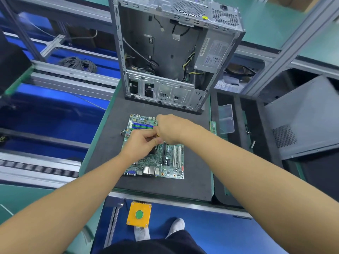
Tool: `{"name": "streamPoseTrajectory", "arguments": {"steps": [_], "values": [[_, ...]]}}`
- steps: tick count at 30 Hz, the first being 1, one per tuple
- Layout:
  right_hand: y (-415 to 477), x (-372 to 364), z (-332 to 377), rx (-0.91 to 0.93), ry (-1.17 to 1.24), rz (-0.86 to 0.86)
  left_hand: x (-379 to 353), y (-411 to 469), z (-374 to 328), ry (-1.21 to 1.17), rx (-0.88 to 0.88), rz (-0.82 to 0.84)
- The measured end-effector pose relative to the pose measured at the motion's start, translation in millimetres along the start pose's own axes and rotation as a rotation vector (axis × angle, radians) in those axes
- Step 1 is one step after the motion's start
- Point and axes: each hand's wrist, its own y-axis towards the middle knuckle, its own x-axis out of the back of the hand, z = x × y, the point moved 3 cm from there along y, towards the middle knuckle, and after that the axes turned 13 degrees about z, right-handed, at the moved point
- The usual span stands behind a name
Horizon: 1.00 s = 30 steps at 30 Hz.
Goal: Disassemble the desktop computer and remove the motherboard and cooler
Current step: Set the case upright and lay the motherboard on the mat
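Motherboard (pixel 172 162) lies flat on the foam mat (pixel 192 180), at 6 o'clock from the emptied case (pixel 165 52), so its centre faces up for work. Right hand (pixel 170 129) is clenched round a yellow tool handle (pixel 157 134) (likely a screwdriver). Left hand (pixel 141 142) has its fingers curled at 9 o'clock beside it; what they hold cannot be told.

Left forearm (pixel 73 189): bare, entering from lower left, stretched forward and to the right.
Left hand (pixel 139 143): back upward, fingers curled inward, thumb set against forefinger; whether anything is pinched, not discernible.
Right forearm (pixel 247 171): bare, entering from lower right, stretched forward and to the left.
Right hand (pixel 170 128): wrist bent downward, knuckles uppermost, fingers curled under and mostly hidden, closed round a yellow object (pixel 157 135) of which only a sliver shows.
Both hands: close together, right just beyond the left fingertips, seemingly touching.
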Motion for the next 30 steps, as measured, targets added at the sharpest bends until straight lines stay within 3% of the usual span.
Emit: {"name": "streamPoseTrajectory", "arguments": {"steps": [5, 11, 16, 21, 23, 27, 30], "values": [[-3, 4, -3, 0.164, -0.107, 0.073, 7, 0, 8, 0.014, 0.11, 0.095], [-4, -2, -14, 0.222, -0.073, 0.137, 8, 6, 1, 0.066, 0.174, 0.44], [-4, -1, -13, 0.009, 0.069, 0.029, 1, 10, -4, 0.279, 0.069, 0.257], [-4, -5, -1, -0.041, -0.208, 0.015, -6, 10, -2, 0.384, -0.04, 0.142], [-2, -3, 1, 0.0, -0.213, 0.014, -3, 9, -2, 0.383, -0.053, 0.125], [1, -1, -5, 0.166, -0.112, 0.004, 5, 15, 2, 0.456, -0.019, 0.259], [3, -2, -9, 0.29, -0.153, 0.035, 5, 14, 15, 0.778, -0.04, 0.392]]}}
